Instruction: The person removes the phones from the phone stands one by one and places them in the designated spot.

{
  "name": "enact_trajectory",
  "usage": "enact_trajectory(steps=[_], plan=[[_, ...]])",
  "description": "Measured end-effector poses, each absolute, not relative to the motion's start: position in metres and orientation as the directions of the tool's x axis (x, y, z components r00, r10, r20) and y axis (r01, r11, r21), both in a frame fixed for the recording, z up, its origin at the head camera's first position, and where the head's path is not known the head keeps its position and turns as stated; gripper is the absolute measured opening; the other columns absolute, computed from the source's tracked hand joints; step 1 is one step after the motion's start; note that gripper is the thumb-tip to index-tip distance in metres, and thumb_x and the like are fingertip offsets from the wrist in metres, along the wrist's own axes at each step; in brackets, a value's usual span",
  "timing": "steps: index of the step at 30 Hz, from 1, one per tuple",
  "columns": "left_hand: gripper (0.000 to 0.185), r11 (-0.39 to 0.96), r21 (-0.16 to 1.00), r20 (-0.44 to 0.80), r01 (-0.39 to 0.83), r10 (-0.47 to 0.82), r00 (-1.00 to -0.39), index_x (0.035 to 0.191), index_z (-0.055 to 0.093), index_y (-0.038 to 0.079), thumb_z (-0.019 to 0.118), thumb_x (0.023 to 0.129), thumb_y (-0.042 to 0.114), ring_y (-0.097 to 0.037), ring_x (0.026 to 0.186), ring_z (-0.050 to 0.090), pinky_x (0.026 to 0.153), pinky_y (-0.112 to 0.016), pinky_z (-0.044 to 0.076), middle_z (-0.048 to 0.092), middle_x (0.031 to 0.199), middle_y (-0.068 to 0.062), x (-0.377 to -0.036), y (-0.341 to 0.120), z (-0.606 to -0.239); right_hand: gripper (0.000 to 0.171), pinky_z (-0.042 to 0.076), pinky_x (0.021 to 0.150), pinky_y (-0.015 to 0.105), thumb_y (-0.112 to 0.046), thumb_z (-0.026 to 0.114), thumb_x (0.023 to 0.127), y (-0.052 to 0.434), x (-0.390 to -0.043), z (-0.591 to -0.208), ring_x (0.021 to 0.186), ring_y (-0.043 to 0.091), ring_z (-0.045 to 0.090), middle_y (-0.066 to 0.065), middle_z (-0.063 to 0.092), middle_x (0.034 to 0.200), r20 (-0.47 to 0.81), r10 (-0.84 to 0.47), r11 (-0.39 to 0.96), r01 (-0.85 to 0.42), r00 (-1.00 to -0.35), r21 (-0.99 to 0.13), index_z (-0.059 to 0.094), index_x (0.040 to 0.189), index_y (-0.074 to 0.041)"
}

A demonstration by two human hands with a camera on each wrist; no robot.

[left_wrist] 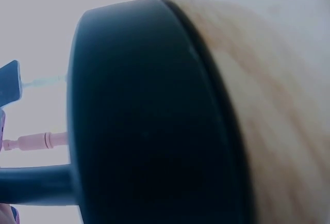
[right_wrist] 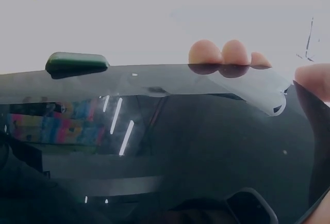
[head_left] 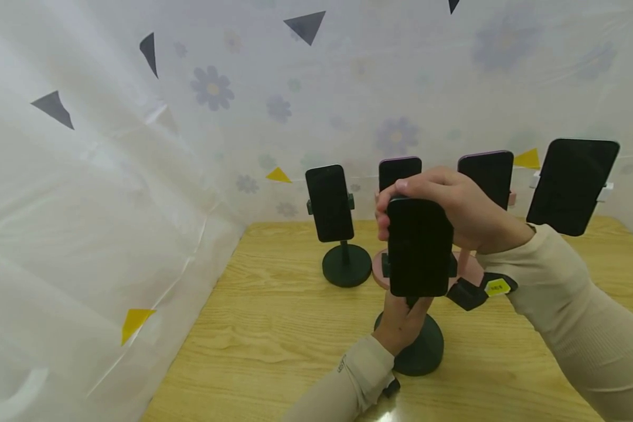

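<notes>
Four phones already sit on stands along the worktop's back edge, e.g. the dark stand at left; the fifth isn't finished. L hand curls round the stem of the front black stand near worktop's front edge. R hand grips the phone by its top, fingers wrapped over the edge, at the stand's clamp; can't tell if seated.
</notes>
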State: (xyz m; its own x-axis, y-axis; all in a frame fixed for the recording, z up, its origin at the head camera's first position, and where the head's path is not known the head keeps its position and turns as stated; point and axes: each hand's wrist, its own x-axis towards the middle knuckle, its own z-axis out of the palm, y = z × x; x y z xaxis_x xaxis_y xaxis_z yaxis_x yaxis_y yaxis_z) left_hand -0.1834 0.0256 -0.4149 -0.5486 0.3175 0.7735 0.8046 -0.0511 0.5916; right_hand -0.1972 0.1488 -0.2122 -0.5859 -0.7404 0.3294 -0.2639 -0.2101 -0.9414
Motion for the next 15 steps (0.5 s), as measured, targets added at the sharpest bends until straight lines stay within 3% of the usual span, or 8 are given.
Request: enact_trajectory(steps=[11, 15], plan=[[0.004, -0.050, 0.593, 0.773, 0.804, 0.316, -0.550, 0.103, 0.049, 0.000, 0.049, 0.103, 0.005, -0.011, 0.068, 0.047, 0.070, -0.014, 0.044, 0.050, 0.074, -0.012, -0.1837, 0.0248, -0.4143, 0.037, 0.059, 0.085, 0.040, -0.013, 0.032, 0.109, 0.1459, -0.1971, -0.2109, 0.088, 0.025, 0.071, 0.010, 0.069, 0.096, 0.334, -0.735, -0.203, -0.277, -0.591, -0.939, 0.064, 0.106, 0.005], [0.011, -0.041, 0.596, 0.766, 0.802, 0.326, -0.553, 0.102, 0.049, 0.001, 0.047, 0.105, 0.011, -0.008, 0.065, 0.044, 0.066, -0.012, 0.042, 0.049, 0.072, -0.011, -0.1828, 0.0242, -0.4149, 0.037, 0.059, 0.085, 0.040, -0.012, 0.031, 0.108, 0.1459, -0.1973, -0.2111, 0.088, 0.025, 0.072, 0.010, 0.069, 0.097, 0.339, -0.735, -0.215, -0.272, -0.587, -0.938, 0.064, 0.106, 0.005]])
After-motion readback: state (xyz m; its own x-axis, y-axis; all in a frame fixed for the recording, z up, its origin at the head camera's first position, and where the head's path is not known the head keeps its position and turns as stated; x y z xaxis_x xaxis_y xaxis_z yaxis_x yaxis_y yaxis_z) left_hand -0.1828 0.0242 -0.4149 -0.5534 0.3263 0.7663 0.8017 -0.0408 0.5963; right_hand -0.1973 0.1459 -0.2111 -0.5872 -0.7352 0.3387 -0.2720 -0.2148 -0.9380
